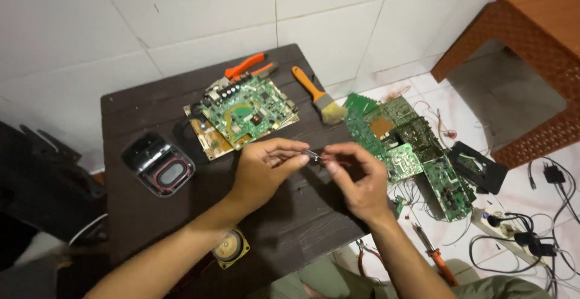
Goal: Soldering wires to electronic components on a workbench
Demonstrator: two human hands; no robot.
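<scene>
We hold a small dark metal part (315,155) pinched between the fingertips of both hands, above the middle of the dark wooden table (139,111); it is too small to tell what kind of part it is. Our left hand (266,169) grips it with thumb and forefinger from the left, and our right hand (356,181) pinches it from the right, the two hands almost touching. Just behind the hands lies a green circuit board (248,110) stacked on a tan board (208,139), with orange-handled pliers (244,66) behind it and an orange-handled brush (317,95) to its right. A black oval speaker housing (158,164) lies well to the left, a small round gold-framed speaker (229,248) sits near our left forearm, and more green circuit boards (411,148) cover the white tiled floor (519,178) to the right.
</scene>
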